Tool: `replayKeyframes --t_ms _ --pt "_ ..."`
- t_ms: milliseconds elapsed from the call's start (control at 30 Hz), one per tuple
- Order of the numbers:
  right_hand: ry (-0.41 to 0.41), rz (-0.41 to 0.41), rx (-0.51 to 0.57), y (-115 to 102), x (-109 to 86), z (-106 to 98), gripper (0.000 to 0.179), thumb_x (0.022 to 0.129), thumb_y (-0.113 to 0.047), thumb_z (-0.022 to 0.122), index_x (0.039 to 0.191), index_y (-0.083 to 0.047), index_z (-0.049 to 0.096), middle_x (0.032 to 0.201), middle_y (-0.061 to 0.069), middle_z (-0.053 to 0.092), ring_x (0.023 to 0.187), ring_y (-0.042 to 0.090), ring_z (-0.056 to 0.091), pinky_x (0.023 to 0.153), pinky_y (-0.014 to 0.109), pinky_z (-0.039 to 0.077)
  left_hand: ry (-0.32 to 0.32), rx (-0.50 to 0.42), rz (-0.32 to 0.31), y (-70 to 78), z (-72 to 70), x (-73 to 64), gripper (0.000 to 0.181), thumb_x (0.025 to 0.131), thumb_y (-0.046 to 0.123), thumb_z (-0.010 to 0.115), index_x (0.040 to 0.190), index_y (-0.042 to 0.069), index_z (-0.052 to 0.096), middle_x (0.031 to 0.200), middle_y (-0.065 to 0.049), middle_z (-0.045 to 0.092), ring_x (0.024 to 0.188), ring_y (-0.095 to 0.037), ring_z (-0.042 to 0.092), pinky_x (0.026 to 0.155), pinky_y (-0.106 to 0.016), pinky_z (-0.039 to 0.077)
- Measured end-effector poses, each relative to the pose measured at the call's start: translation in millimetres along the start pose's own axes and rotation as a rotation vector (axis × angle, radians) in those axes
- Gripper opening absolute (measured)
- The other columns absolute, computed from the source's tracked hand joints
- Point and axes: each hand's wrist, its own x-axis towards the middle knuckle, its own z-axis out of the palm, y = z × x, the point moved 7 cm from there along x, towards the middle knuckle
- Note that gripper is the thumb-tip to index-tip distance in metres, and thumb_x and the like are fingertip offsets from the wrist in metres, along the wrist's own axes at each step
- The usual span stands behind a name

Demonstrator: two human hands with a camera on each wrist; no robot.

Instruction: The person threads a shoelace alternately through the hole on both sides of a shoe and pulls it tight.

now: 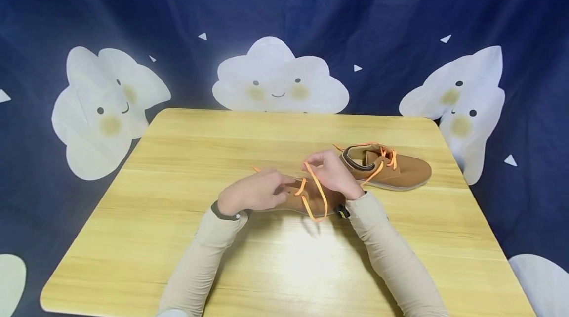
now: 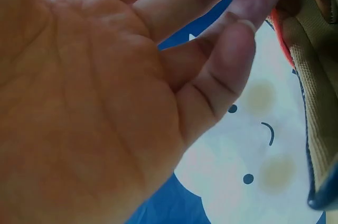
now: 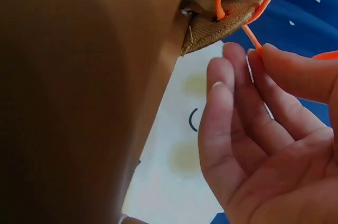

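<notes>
A brown shoe (image 1: pixel 314 201) with orange laces sits at the middle of the table, partly hidden by both hands. My right hand (image 1: pixel 331 171) pinches an orange shoelace (image 3: pixel 252 37) between thumb and index finger, its other fingers loosely bent. From there the lace hangs in a long loop (image 1: pixel 319 183) over the near side of the shoe. My left hand (image 1: pixel 258 191) grips the upper by the lacing, its fingertips at the opening's edge (image 2: pixel 303 71). Eyelets in the flap (image 3: pixel 232 20) show in the right wrist view; the exact left fingertip contact is partly hidden.
A second brown shoe (image 1: pixel 411 171), laced in orange, lies behind and to the right, toe pointing right. Both shoes rest on a light wooden table (image 1: pixel 178 159). Behind it hangs a dark blue cloth (image 1: pixel 284 6) with white clouds.
</notes>
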Motion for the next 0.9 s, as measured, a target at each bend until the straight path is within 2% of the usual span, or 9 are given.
replayKeyframes --t_ms 100,200,333,433,500,567,667,733,900 --pt "-0.032 0.017 -0.001 1 0.0 2 0.018 0.101 -0.01 0.065 0.101 0.001 0.08 0.105 0.016 0.079 0.108 0.036 0.073 0.1 0.055 0.055 -0.011 0.013 -0.003 0.2 1.4 -0.5 0.034 0.097 0.012 0.056 0.129 0.009 0.066 0.062 0.008 0.04 0.048 -0.003 0.036 0.05 -0.02 0.032" --pt "-0.063 0.043 0.013 2 0.3 6 0.019 0.102 -0.012 0.064 0.102 -0.001 0.08 0.108 0.016 0.079 0.114 0.037 0.07 0.105 0.058 0.052 -0.014 0.03 -0.031 -0.3 1.7 -1.7 0.044 0.098 0.016 0.058 0.141 0.011 0.061 0.061 0.008 0.042 0.053 -0.007 0.041 0.052 -0.022 0.036" --pt "-0.088 0.071 0.049 4 0.6 10 0.02 0.102 -0.017 0.065 0.101 -0.005 0.081 0.107 0.014 0.079 0.117 0.036 0.069 0.108 0.058 0.049 -0.021 0.059 -0.089 -2.4 2.0 -4.1 0.051 0.098 0.023 0.061 0.148 0.015 0.056 0.067 0.004 0.05 0.075 -0.016 0.051 0.064 -0.028 0.042" --pt "-0.103 0.099 0.08 7 0.2 11 0.02 0.102 -0.019 0.066 0.101 -0.007 0.081 0.107 0.012 0.08 0.116 0.034 0.07 0.109 0.057 0.049 -0.022 0.072 -0.108 -3.6 1.9 -4.8 0.051 0.099 0.025 0.062 0.149 0.017 0.055 0.072 0.003 0.052 0.087 -0.019 0.051 0.07 -0.03 0.043" --pt "-0.119 0.117 0.094 8 -0.1 12 0.02 0.101 -0.021 0.067 0.102 -0.007 0.082 0.108 0.012 0.08 0.115 0.032 0.07 0.109 0.055 0.049 -0.018 0.073 -0.102 -4.0 2.0 -4.0 0.051 0.098 0.025 0.062 0.149 0.018 0.056 0.071 0.004 0.051 0.084 -0.017 0.05 0.068 -0.03 0.042" --pt "-0.141 0.131 0.1 10 -0.3 14 0.02 0.101 -0.022 0.067 0.103 -0.008 0.082 0.11 0.011 0.079 0.115 0.03 0.07 0.108 0.053 0.05 -0.014 0.067 -0.075 -3.5 3.2 -2.0 0.048 0.099 0.026 0.063 0.146 0.018 0.058 0.067 0.006 0.047 0.074 -0.014 0.048 0.064 -0.028 0.04" --pt "-0.168 0.152 0.106 12 -0.9 17 0.022 0.1 -0.026 0.068 0.103 -0.01 0.082 0.111 0.01 0.079 0.115 0.028 0.069 0.106 0.05 0.051 -0.015 0.055 -0.031 -1.9 6.3 2.1 0.04 0.1 0.031 0.065 0.138 0.018 0.063 0.066 0.008 0.041 0.061 -0.009 0.041 0.059 -0.025 0.037" --pt "-0.18 0.165 0.115 13 -1.7 18 0.022 0.1 -0.028 0.068 0.103 -0.011 0.082 0.112 0.009 0.079 0.116 0.026 0.068 0.105 0.048 0.051 -0.018 0.049 -0.017 -1.5 9.2 4.7 0.037 0.101 0.037 0.066 0.132 0.017 0.066 0.068 0.01 0.041 0.058 -0.007 0.039 0.059 -0.024 0.036" --pt "-0.21 0.154 0.116 12 -2.3 19 0.024 0.1 -0.03 0.067 0.1 -0.011 0.081 0.109 0.008 0.079 0.113 0.024 0.069 0.101 0.043 0.053 -0.026 0.041 -0.061 -5.6 15.7 9.1 0.039 0.1 0.05 0.064 0.121 0.017 0.067 0.073 0.01 0.04 0.064 -0.007 0.041 0.062 -0.026 0.035"
